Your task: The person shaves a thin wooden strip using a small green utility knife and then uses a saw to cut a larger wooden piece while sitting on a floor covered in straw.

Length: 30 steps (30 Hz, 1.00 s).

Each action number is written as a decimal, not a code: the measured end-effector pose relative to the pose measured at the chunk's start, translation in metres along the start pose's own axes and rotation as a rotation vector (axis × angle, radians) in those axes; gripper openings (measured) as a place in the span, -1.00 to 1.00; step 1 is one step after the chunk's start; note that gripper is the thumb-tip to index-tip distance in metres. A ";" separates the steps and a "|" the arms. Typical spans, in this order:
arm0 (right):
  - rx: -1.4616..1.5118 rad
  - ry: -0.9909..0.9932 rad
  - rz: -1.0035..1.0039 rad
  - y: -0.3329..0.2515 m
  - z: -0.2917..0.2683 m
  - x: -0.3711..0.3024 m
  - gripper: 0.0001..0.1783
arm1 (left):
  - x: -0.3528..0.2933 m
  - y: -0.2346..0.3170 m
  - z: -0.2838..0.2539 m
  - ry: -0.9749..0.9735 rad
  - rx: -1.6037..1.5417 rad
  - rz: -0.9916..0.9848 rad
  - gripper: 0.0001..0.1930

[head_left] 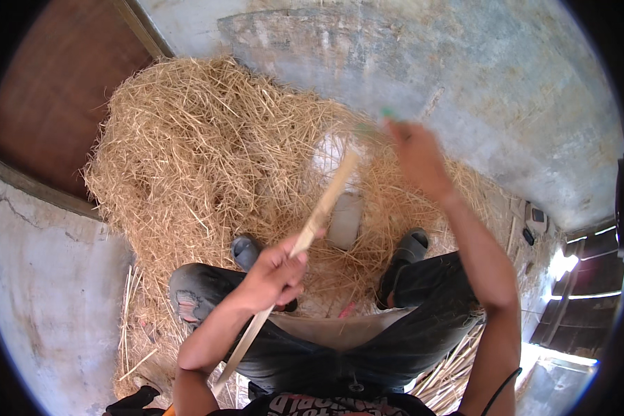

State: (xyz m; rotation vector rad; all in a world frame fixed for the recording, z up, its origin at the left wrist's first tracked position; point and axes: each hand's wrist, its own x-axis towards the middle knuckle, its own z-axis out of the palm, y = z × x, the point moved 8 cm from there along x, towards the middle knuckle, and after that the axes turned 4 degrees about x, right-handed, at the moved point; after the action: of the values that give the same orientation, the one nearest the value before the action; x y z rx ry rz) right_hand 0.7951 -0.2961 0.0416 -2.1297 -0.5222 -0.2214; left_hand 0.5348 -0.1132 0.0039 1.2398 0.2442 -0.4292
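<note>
The left hand [274, 277] is closed around 1 flat, pale bamboo strip [320, 211], which slants above the floor [527, 267] between the knees. The right hand [419, 156] is blurred beside a small green item [387, 111]; I cannot tell whether it grips it. A heap of straw-like shavings [180, 152] fills the floor's far left corner, so much cutting looks done; how much is left on the strip cannot be told. Thin sticks [457, 367] lie toward the floor's near right. I make out no container.
</note>
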 end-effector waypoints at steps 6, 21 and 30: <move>-0.059 -0.210 0.108 -0.037 -0.015 -0.025 -0.45 | -0.006 -0.009 -0.014 -0.077 -0.058 0.033 -0.50; 0.048 -0.585 -0.222 -0.089 0.055 -0.106 -0.48 | 0.007 -0.012 -0.013 0.022 0.003 -0.024 -0.53; -0.126 -0.592 -0.271 -0.082 0.067 -0.097 -0.52 | 0.007 -0.011 -0.023 0.138 0.167 0.048 -0.56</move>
State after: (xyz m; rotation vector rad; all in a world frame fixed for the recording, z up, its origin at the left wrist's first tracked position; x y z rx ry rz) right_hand 0.6690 -0.2279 0.0302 -2.2313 -1.1688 0.2458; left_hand 0.5371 -0.0953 -0.0154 1.4385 0.3005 -0.3275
